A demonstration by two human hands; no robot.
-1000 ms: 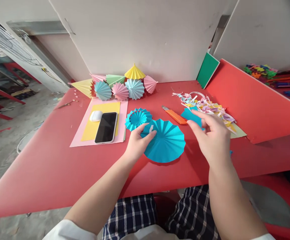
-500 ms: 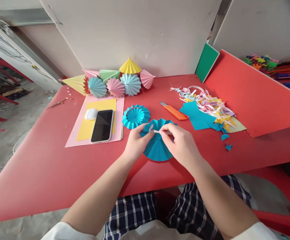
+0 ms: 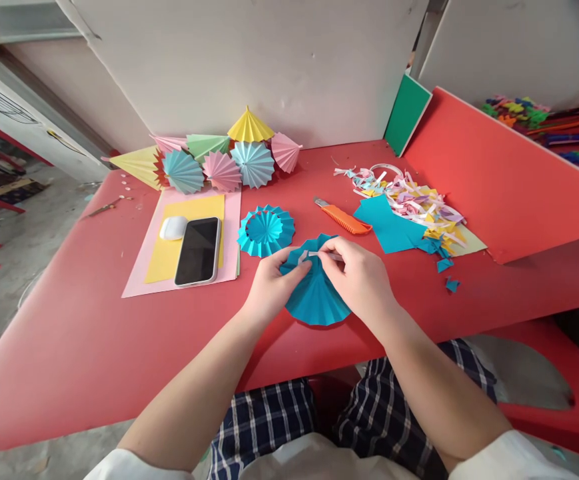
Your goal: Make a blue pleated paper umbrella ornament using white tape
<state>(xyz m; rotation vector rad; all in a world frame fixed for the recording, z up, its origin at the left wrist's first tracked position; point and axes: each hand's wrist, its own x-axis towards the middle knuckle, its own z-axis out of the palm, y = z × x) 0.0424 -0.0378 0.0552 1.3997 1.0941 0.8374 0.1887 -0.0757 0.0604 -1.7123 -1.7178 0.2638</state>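
Note:
A round blue pleated paper fan (image 3: 318,297) is held over the table near its front edge. My left hand (image 3: 272,283) grips its left side, with the thumb lying on the front of the pleats. Between the thumb and fingers of my right hand (image 3: 356,273) is a thin white strip (image 3: 314,254), pinched close to the fan's upper middle. The strip's far end lies by my left thumb; what it is made of is hard to tell. Just behind the fan lies another blue pleated paper piece (image 3: 266,231) with a ring-like fold.
An orange utility knife (image 3: 344,219) lies beyond my right hand, with blue paper (image 3: 389,225) and a heap of paper scraps (image 3: 414,200) beside it. At left, a phone (image 3: 198,251) rests on coloured sheets (image 3: 136,277). Several pleated paper umbrellas (image 3: 222,171) stand at the back.
The view has shifted slightly. My right hand has moved a little with the white strip, whose end now lies nearer the fan's upper middle. My left hand keeps its hold.

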